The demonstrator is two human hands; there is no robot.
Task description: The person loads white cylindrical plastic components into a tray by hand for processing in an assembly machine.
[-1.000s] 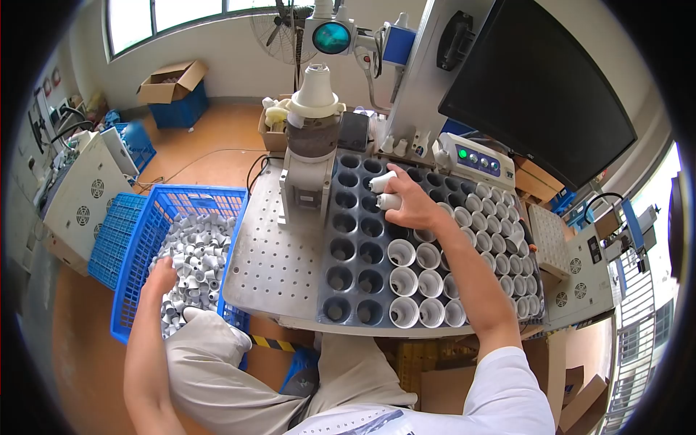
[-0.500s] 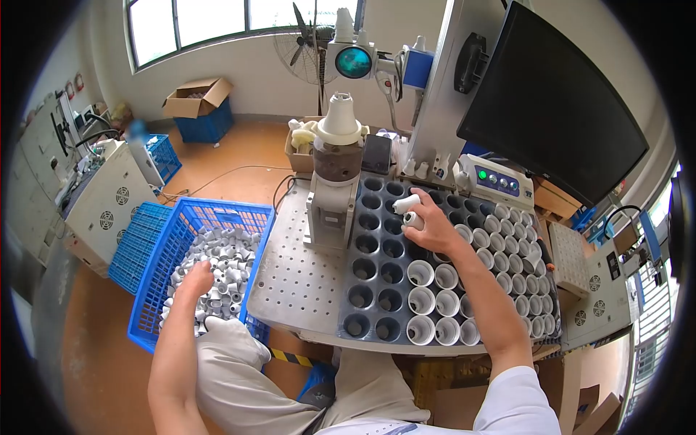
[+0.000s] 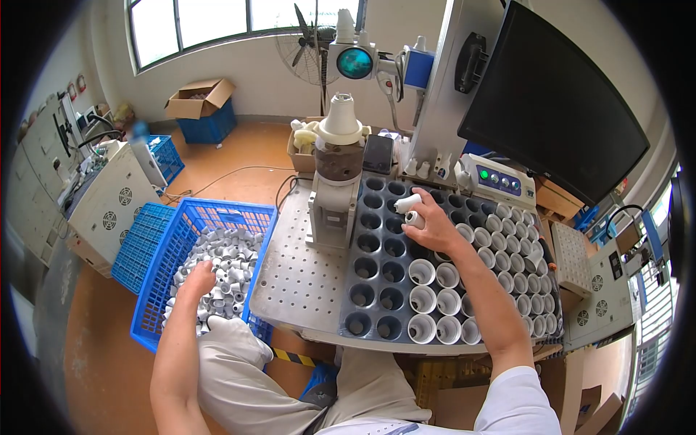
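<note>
Right hand (image 3: 437, 230): clenched on the held fittings (image 3: 408, 204), two white pieces pinched side by side at the fingertips; hovers over the far middle rows of the tray (image 3: 368, 270).
Left hand (image 3: 197, 279): sunk knuckles-up into the loose fittings (image 3: 228, 254), fingertips buried in the pile; cannot tell whether grasping or released.
Held fittings: above empty wells near the tray's far end, just right of the fixture (image 3: 337, 163); contact with the tray cannot be told.
Tray: dark grey, with rows of round wells; lies on the table (image 3: 297, 279) directly in front of the person; left columns empty, right side filled.
Seated fittings (image 3: 433, 301): white, upright, mouths open to the ceiling; crowd the tray's right-hand wells from the near edge to the far corner.
Table: perforated metal plate; carries the tray and the fixture side by side.
Basket (image 3: 225, 212): blue plastic mesh, low and just beside the table's left edge; heaped with the loose fittings, all white.
Fixture: upright post at the tray's far left corner, capped with a white cone-shaped piece; stands beneath the lens head (image 3: 354, 62).
Lens head: round teal glass on a bracket, above the fixture.
Monitor (image 3: 551, 94): dark screen, tilted over the table's far right.
Control box (image 3: 497, 181): white, one green button lit; sits behind the tray under the monitor.
Cardboard box (image 3: 197, 98): open, set on a blue crate against the far wall below the window.
</note>
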